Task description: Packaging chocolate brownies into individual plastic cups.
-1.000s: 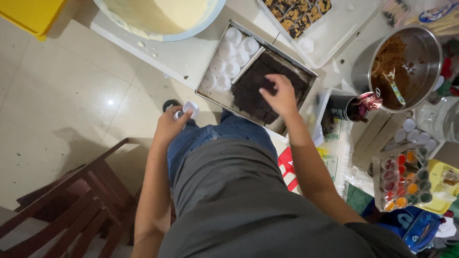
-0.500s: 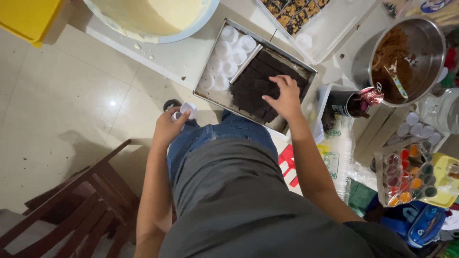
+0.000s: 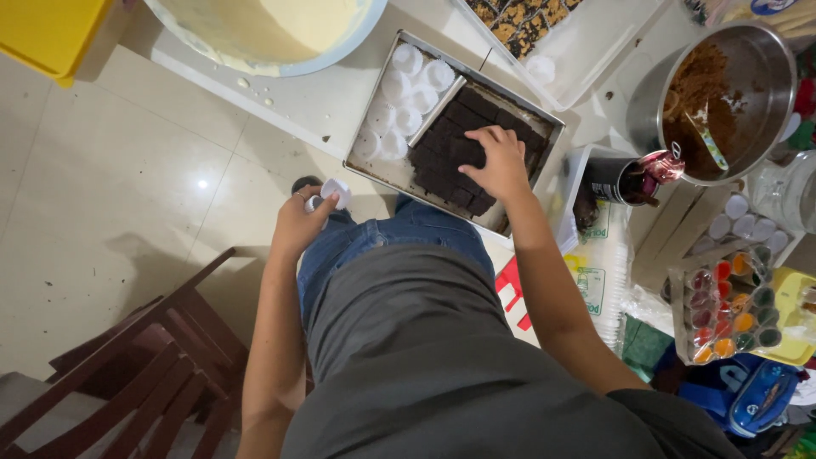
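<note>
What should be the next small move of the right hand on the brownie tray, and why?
Probably the right hand should close on one dark brownie square and lift it. Its fingers already rest on the cut pieces in the metal tray, while the left hand holds a small white cup beside the tray, seemingly ready to receive it.

Dark brown brownies (image 3: pixel 455 153), white cups (image 3: pixel 408 89)

The right hand (image 3: pixel 500 163) hides the brownie pieces (image 3: pixel 450 149) under it; the cream bowl (image 3: pixel 263 38) and steel pot (image 3: pixel 722 102) are cut off at the top edge.
</note>
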